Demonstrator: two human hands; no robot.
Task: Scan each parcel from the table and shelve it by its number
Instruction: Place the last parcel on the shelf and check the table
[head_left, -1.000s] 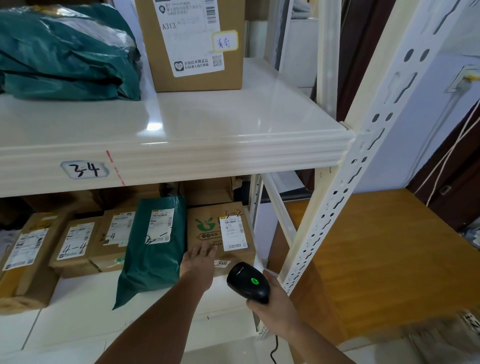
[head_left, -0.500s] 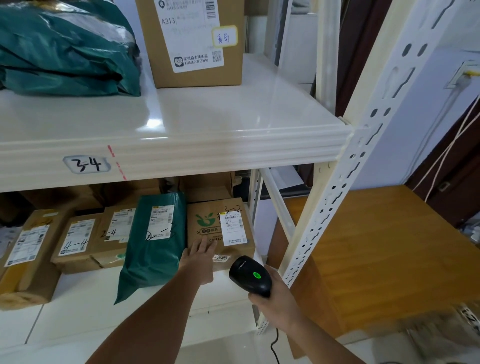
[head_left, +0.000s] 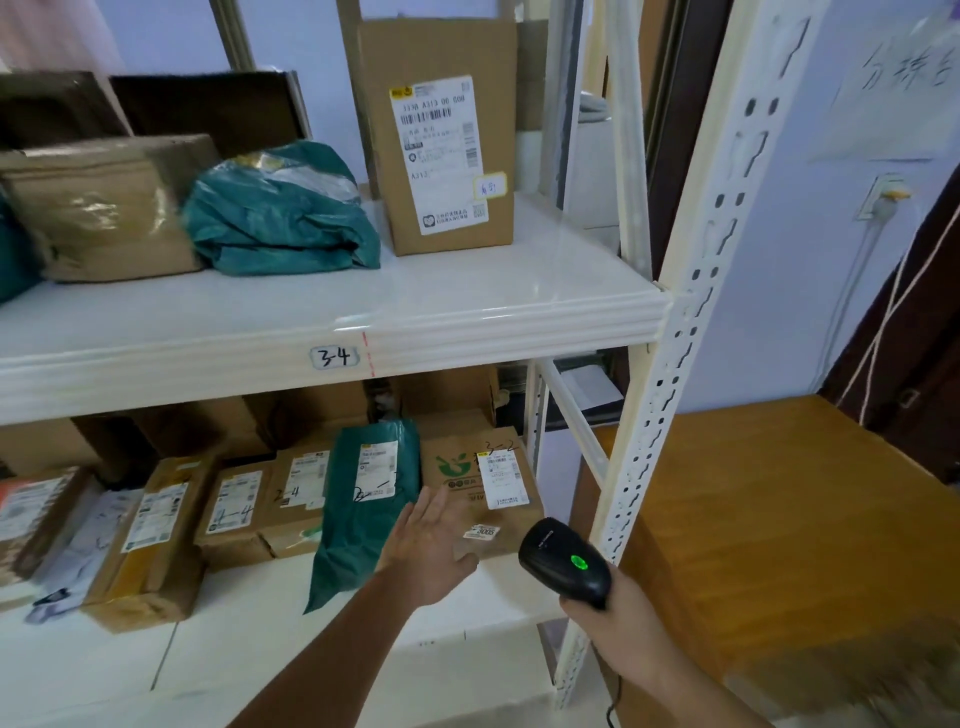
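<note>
From the head view, a cardboard box (head_left: 480, 488) marked 3-2 is seen on the lower shelf (head_left: 249, 587), below the shelf label (head_left: 335, 357) reading 3-4. The left hand (head_left: 428, 553) is held flat against it, fingers spread. A scanner (head_left: 563, 561) is gripped by the right hand (head_left: 613, 618). A green bag (head_left: 363, 504) is leaned just left of the box; a perforated post (head_left: 670, 364) is seen to its right.

White shelves (head_left: 467, 317) bearing parcels (head_left: 467, 483)

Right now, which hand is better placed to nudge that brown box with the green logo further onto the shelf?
The left hand: it is open, right at the box. The right hand is busy, its grip around the scanner.
</note>
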